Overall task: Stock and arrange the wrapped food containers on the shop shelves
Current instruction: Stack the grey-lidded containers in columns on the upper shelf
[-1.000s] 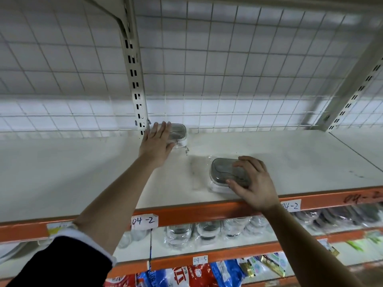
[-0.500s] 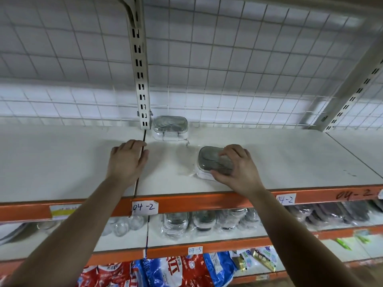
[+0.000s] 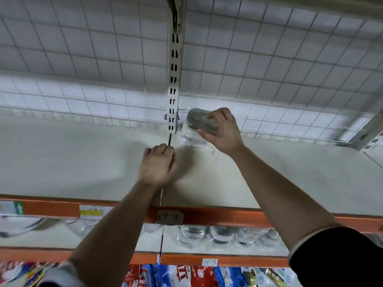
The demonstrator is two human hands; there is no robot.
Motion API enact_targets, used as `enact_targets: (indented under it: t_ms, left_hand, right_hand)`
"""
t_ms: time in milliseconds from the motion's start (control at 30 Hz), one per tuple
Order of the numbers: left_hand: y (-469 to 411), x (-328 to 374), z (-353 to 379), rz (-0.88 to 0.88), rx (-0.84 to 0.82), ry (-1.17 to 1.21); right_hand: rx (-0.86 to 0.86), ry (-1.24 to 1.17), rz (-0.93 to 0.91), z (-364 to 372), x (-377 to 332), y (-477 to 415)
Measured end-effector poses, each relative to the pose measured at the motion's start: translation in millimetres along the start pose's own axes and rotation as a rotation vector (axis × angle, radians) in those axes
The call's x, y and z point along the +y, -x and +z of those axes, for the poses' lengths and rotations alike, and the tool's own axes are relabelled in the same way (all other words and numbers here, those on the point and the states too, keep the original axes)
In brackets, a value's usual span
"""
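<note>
Wrapped container (image 3: 200, 121), grey lid, centre of frame slightly right, at the back of the white top shelf (image 3: 83, 162) and just right of the slotted post (image 3: 173, 79). It sits tilted over a second wrapped container (image 3: 189, 140) that lies on the shelf. Can't tell if the two are touching. Right hand (image 3: 223, 132) grips the upper one from the right side, fingers curled over the lid, thumb at its near edge. Left hand (image 3: 158, 164) is lower and left of that, over the shelf by the dark seam, fingers loosely curled, nothing in it, blurred. Wire grid (image 3: 269, 69) fills the upper frame behind the post. Orange rail (image 3: 228, 217) crosses the lower frame with a handwritten "04-2" label (image 3: 170, 216). On the shelf under it, a row of wrapped containers (image 3: 221, 235). Snack bags (image 3: 182, 274) along the bottom edge, red and blue.
</note>
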State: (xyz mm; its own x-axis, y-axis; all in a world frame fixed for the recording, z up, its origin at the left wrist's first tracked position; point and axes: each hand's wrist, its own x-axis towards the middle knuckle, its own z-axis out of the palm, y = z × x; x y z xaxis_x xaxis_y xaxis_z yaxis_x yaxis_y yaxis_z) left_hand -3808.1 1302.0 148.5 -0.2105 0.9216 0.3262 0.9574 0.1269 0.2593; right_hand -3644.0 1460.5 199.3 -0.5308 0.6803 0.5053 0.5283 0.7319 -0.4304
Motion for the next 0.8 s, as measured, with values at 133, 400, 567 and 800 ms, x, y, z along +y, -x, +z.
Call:
enact_targets:
  t_ms: [133,400,567,800]
  left_hand:
    - [-3,-1,3,-0.029,-0.004,0.004]
    - [-4,-1,3,-0.014,0.003,0.002]
    - [0,0,-2,0.015,0.009,0.011]
    - [9,0,-6,0.074,0.123,0.054]
  right_hand:
    - [-0.069,0.033,-0.045,20,-2,-25]
    - [0.015,0.238,0.014,43,0,-22]
    - [-0.046,0.277,0.025,38,-5,-11]
    - [-0.123,0.098,0.125,-1,-27,7]
